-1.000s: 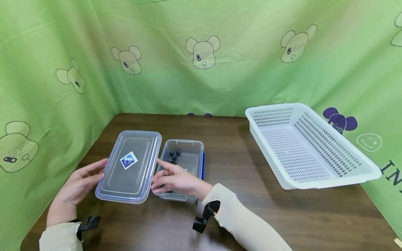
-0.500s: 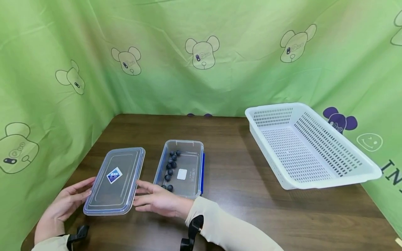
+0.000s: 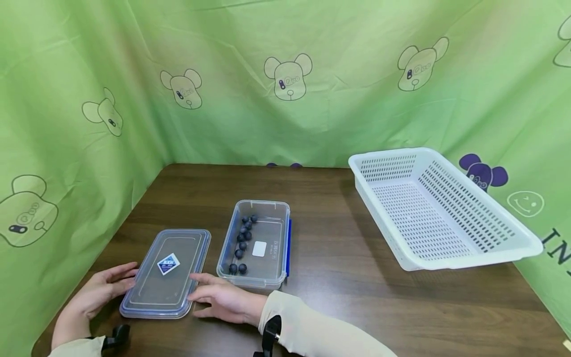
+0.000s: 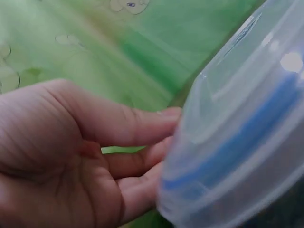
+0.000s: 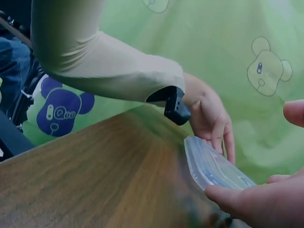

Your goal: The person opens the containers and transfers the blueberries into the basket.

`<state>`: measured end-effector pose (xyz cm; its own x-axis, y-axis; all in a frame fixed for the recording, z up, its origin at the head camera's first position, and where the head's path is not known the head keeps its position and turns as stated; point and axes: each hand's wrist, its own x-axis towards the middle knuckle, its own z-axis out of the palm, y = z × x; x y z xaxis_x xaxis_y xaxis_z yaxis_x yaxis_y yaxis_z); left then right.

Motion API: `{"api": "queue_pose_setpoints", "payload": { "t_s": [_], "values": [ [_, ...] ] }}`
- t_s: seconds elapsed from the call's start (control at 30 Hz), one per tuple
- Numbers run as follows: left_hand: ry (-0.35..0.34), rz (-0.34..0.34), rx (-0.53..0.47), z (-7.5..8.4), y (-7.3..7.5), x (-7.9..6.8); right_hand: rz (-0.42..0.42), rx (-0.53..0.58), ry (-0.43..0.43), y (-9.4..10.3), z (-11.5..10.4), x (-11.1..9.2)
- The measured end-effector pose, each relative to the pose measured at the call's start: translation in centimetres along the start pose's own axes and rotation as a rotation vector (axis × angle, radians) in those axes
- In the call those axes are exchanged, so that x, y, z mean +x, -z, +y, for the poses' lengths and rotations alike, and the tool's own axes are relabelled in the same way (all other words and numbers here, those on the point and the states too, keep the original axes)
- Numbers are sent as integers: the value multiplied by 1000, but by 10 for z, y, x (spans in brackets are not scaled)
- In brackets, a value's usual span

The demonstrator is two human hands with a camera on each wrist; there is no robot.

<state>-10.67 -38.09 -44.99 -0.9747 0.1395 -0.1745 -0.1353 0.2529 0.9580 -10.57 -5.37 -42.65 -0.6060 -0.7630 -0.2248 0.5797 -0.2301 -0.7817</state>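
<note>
A clear rectangular lid (image 3: 156,292) with a blue-edged rim and a diamond sticker (image 3: 168,264) lies flat at the front left of the table. My left hand (image 3: 95,292) grips its left edge; in the left wrist view, thumb and fingertips meet the rim (image 4: 223,161), some fingertips hidden behind it. At the opposite edge is my right hand (image 3: 223,300), fingers spread and fairly straight, index fingertip over the rim. The right wrist view shows its thumb (image 5: 228,195) along the lid. Just right of the lid stands an open clear box (image 3: 267,225) holding several blueberries (image 3: 241,238).
A blue clasp flap (image 3: 289,248) hangs along the box's right side. Farther right stands a large white perforated basket (image 3: 419,218). Green patterned cloth (image 3: 285,124) rises behind the brown wooden table (image 3: 330,297) and along its sides.
Both hands have carried the lid left and toward the front, down from beside and above the box to the table. The right hand's fingers have loosened. Blueberries earlier covered now show.
</note>
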Motion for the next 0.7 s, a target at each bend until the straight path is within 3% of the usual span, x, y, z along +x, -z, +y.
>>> {"api": "queue_pose_setpoints", "payload": {
  "t_s": [0.13,0.23,0.4,0.57,0.7],
  "values": [
    [67,59,225,11,-3,1,-9,-24,-11,2,1,1],
    [95,72,321,16,-5,2,-28,-50,-33,2,1,1],
    [83,93,386,21,-9,2,-33,-107,-39,1,-3,-1],
    [28,213,461,32,-17,3,-14,-138,-2,2,-13,-7],
    [-78,308,383,43,-28,5,-31,-181,14,4,-30,-17]
  ]
}}
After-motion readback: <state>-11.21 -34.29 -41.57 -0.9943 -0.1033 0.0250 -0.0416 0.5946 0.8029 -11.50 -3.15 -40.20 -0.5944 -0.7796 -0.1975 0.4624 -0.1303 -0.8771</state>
